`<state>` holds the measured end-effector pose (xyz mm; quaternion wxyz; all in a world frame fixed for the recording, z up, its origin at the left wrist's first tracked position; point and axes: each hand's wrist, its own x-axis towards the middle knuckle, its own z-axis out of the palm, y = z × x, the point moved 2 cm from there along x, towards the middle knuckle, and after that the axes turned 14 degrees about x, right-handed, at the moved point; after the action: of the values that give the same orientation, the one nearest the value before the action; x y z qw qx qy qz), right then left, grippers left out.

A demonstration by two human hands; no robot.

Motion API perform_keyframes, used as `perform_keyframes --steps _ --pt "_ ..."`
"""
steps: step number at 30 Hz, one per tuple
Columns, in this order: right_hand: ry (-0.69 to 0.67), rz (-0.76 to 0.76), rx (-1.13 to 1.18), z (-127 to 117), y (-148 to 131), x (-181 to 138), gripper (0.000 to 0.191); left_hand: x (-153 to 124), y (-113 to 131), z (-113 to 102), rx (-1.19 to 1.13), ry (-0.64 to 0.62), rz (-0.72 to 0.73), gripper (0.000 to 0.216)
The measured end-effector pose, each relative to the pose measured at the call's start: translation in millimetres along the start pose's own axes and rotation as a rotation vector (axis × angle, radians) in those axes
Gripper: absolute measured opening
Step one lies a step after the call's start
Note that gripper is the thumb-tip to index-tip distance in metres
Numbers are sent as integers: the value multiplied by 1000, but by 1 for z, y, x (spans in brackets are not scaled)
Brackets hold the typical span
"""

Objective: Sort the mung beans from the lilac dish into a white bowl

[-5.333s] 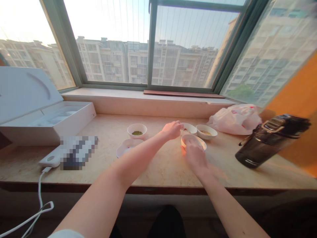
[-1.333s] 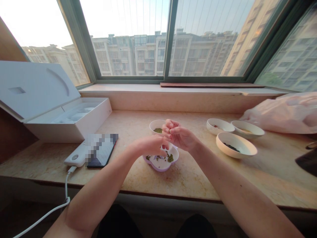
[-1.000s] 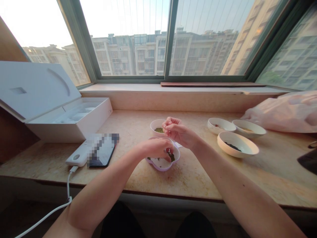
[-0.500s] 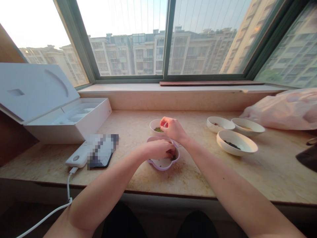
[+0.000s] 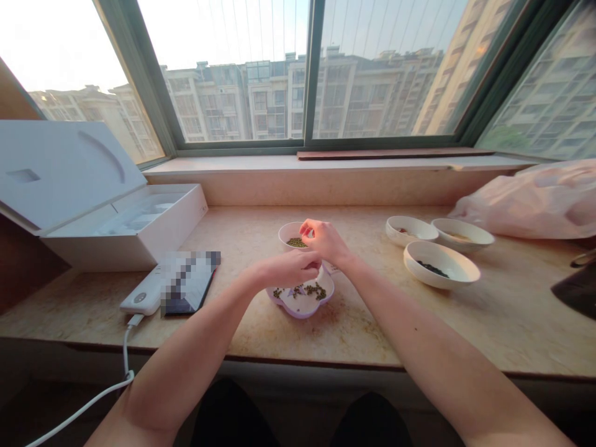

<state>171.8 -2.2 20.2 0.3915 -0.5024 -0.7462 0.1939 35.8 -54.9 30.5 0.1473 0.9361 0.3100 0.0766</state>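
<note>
head | mung beans (image 5: 314, 290) in lilac dish (image 5: 298, 310) | left hand (image 5: 288, 268), right hand (image 5: 326, 241): grips pressed together

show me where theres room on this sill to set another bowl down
The widest bare stone lies between the lilac flower-shaped dish and the white bowl of dark seeds. A smaller patch sits between the white box and the mung bean bowl. It's crowded around the left hand and right hand, over dish and bowl.

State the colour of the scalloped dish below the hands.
The scalloped dish is white with a lilac rim; head view.
</note>
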Motion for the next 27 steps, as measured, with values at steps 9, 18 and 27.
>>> perform_keyframes --steps 9,18,27 --pt "-84 26 -5 -5 -9 -7 10 -6 2 -24 -753 175 33 36" --pt "21 -46 -39 -5 -12 -18 4 -15 0 -33 -1096 274 121 42" --pt "24 -157 46 -9 -26 -32 8 -15 0 -33 -1084 271 124 44"
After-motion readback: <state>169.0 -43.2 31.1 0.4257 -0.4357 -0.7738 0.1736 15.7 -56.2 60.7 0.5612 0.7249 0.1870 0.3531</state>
